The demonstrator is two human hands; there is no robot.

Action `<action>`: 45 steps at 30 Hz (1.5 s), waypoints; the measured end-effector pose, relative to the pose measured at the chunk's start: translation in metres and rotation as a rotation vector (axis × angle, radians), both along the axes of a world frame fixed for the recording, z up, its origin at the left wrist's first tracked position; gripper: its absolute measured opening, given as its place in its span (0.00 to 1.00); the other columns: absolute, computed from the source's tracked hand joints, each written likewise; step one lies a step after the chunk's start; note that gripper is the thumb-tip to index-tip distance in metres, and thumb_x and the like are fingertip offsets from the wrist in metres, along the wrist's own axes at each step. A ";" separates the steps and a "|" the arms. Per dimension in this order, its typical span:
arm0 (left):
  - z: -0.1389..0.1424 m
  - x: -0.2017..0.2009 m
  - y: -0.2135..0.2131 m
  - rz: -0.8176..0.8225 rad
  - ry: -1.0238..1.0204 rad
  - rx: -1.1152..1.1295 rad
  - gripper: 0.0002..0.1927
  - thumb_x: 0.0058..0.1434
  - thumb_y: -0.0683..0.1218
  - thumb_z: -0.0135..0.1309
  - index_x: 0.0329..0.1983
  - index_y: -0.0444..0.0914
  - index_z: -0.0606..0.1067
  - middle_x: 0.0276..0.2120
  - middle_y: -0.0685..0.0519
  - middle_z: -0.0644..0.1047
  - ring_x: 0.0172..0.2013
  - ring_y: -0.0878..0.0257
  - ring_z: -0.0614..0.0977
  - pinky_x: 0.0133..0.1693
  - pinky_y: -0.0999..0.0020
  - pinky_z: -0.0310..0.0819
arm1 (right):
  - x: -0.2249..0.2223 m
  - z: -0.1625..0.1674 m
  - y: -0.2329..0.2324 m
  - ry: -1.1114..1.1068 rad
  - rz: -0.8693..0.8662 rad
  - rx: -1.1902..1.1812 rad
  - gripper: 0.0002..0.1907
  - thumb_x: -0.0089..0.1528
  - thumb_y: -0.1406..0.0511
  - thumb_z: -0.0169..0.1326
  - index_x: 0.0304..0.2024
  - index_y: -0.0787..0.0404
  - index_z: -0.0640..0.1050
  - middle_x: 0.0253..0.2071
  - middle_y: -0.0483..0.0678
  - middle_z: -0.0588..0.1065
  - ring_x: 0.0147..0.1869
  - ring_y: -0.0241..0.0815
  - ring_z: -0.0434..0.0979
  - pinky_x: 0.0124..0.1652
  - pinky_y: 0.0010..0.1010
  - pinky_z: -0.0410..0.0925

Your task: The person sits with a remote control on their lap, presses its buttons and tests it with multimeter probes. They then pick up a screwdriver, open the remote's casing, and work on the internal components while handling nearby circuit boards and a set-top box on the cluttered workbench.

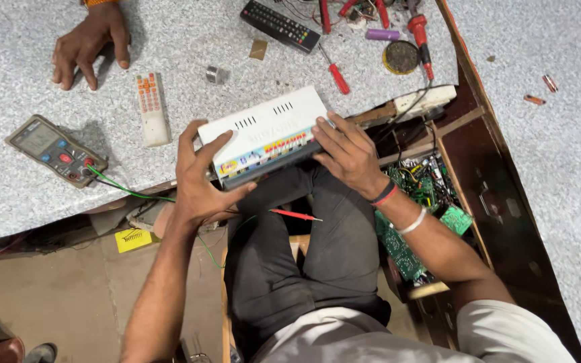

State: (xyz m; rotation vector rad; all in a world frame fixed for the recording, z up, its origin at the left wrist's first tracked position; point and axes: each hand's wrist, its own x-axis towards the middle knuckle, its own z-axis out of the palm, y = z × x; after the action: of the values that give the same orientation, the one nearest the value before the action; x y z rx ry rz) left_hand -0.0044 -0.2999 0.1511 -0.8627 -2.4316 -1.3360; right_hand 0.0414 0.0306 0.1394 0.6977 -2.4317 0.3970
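White slotted box (pixel 263 134), colourful front strip, both hands

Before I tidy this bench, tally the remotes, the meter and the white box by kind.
Remote controls: 2 (white, black)
Multimeter: 1
White set-top box, held by left hand and right hand: 1
Total: 4

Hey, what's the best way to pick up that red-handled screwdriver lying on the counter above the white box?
Probably take the red-handled screwdriver by its red handle, from above. It lies flat on the counter, so the thick handle, pointing toward the white box, offers more grip than the thin shaft. Both hands are on that box.
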 end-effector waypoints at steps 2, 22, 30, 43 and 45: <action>0.008 0.006 0.007 0.021 0.032 0.038 0.43 0.41 0.54 0.76 0.63 0.41 0.75 0.72 0.35 0.61 0.72 0.38 0.66 0.70 0.47 0.63 | 0.001 -0.003 -0.002 0.028 -0.038 -0.007 0.28 0.59 0.63 0.68 0.60 0.66 0.78 0.62 0.55 0.76 0.69 0.55 0.73 0.58 0.45 0.70; 0.019 0.082 0.088 0.140 -0.282 0.335 0.77 0.39 0.54 0.79 0.80 0.30 0.37 0.73 0.34 0.60 0.73 0.44 0.66 0.74 0.53 0.59 | 0.160 -0.094 -0.092 -0.514 -0.315 -0.743 0.19 0.49 0.67 0.74 0.39 0.67 0.81 0.35 0.53 0.82 0.38 0.42 0.86 0.39 0.31 0.76; -0.024 0.128 0.089 0.047 -0.300 0.281 0.72 0.38 0.53 0.81 0.78 0.34 0.46 0.69 0.40 0.62 0.70 0.45 0.68 0.72 0.53 0.65 | 0.188 -0.111 -0.088 -0.691 -0.326 -0.538 0.23 0.47 0.65 0.76 0.41 0.68 0.81 0.35 0.57 0.81 0.39 0.51 0.84 0.38 0.37 0.74; -0.052 0.188 0.095 0.232 -0.230 0.256 0.65 0.41 0.57 0.82 0.74 0.39 0.54 0.69 0.40 0.60 0.66 0.44 0.67 0.67 0.50 0.67 | 0.166 -0.032 -0.066 -0.656 0.043 -0.577 0.39 0.57 0.68 0.68 0.68 0.68 0.67 0.59 0.62 0.76 0.60 0.58 0.82 0.58 0.40 0.75; -0.049 0.189 0.094 0.226 -0.235 0.216 0.67 0.39 0.60 0.82 0.74 0.38 0.52 0.68 0.40 0.60 0.66 0.44 0.66 0.67 0.49 0.66 | 0.170 -0.038 -0.071 -0.621 0.040 -0.589 0.37 0.58 0.68 0.67 0.67 0.69 0.67 0.58 0.62 0.77 0.59 0.57 0.83 0.57 0.40 0.76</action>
State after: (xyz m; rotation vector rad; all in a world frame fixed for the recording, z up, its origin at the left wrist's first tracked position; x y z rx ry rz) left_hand 0.1849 -0.2060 0.1017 -0.3843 -2.4017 -1.6489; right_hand 0.2115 -0.0408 0.1012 0.3902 -2.6246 1.4520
